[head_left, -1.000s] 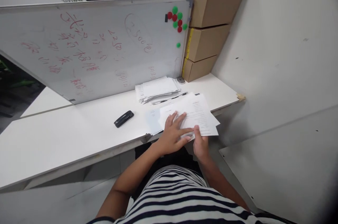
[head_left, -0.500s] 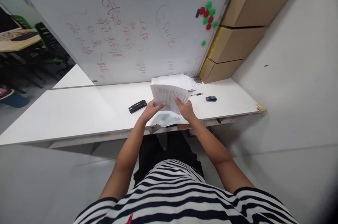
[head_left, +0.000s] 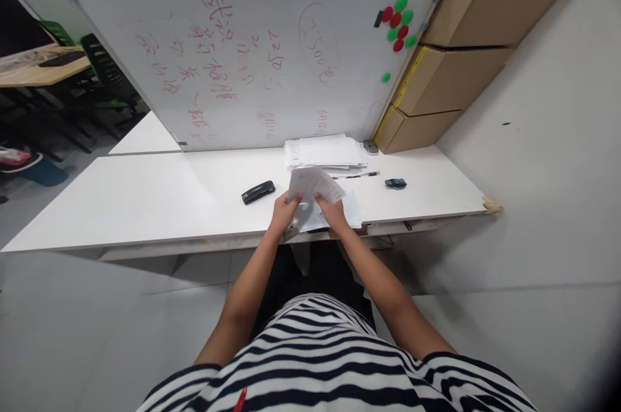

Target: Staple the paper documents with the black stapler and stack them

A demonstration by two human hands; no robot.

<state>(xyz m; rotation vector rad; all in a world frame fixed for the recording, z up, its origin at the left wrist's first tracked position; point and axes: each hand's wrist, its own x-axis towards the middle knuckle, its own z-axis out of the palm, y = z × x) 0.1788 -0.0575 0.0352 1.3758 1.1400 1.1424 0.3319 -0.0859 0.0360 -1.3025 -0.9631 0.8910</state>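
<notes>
Both my hands hold a small sheaf of printed paper sheets (head_left: 313, 185) upright above the white desk (head_left: 145, 198). My left hand (head_left: 283, 211) grips the sheaf's left lower edge with fingers closed. My right hand (head_left: 330, 213) grips its right lower edge, fingers also closed. More loose sheets (head_left: 352, 215) lie flat on the desk under my hands. A larger stack of papers (head_left: 324, 153) lies further back, close to the whiteboard (head_left: 242, 56).
A black stapler (head_left: 258, 192) lies left of my hands. A pen (head_left: 356, 174) and a small dark object (head_left: 396, 184) lie to the right. Cardboard boxes (head_left: 446, 75) are stacked at the desk's far right corner against the wall. Red and green magnets (head_left: 398, 24) dot the whiteboard.
The sheets lay flat on the desk under my hands a second ago; both hands then lifted them upright. Since half a second ago the sheaf has come lower and nearer the desk's front edge.
</notes>
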